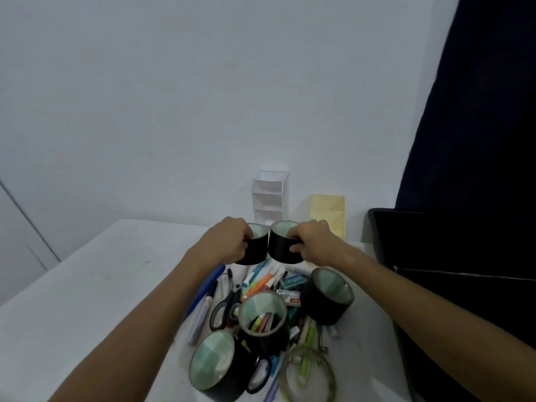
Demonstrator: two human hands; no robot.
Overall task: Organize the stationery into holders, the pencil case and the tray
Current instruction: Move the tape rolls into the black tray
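My left hand (229, 240) grips one black tape roll (255, 249) and my right hand (314, 240) grips a second black tape roll (282, 248); the two rolls are held side by side above the far end of the pile. Below them on the white table (87, 300) lies a heap of stationery: three more black tape rolls (327, 294), (265, 317), (216, 364), a clear tape roll (309, 372), black-handled scissors (224, 309), a blue pen (207, 288) and several markers (262, 281).
A white tiered holder (269, 197) and a pale yellow holder (327, 213) stand at the back against the wall. A black tray (377, 224) sits at the right, with a dark curtain (478, 111) behind it.
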